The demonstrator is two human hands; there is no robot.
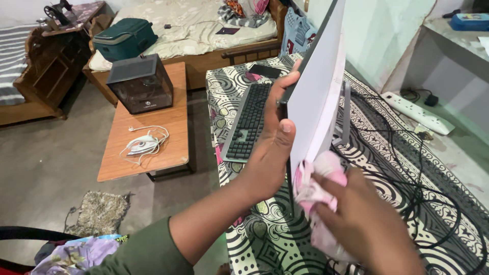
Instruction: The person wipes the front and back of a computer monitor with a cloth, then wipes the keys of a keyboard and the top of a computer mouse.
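A flat monitor (318, 86) with a white back stands edge-on to me on a table covered by a black-and-white patterned cloth (265, 234). My left hand (272, 147) grips the monitor's near edge, thumb on the white back. My right hand (364, 219) holds a crumpled pink-and-white cloth (318, 181) pressed against the lower part of the monitor's back. A black keyboard (248, 122) lies on the table to the left of the monitor.
Black cables (407, 168) coil over the table at right, beside a white power strip (417, 112). A wooden side table (147, 132) at left carries a dark box (140, 84) and a white iron (142, 145). A bed with a green case (125, 38) stands behind.
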